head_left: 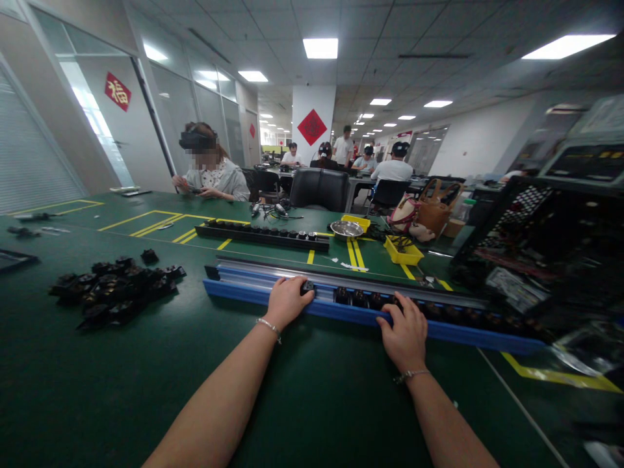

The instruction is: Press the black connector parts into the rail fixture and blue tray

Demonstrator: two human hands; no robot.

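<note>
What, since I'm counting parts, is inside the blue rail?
The blue rail holds a row of black parts, plus a separate one at the left hand. Whatever the right hand covers is hidden.

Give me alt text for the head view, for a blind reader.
The left hand holds a small black part at a long blue tray of similar parts; the right hand touches its edge. More black parts are piled left.

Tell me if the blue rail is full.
Only partly: the blue rail has black parts toward the right, none near its left end.
</note>
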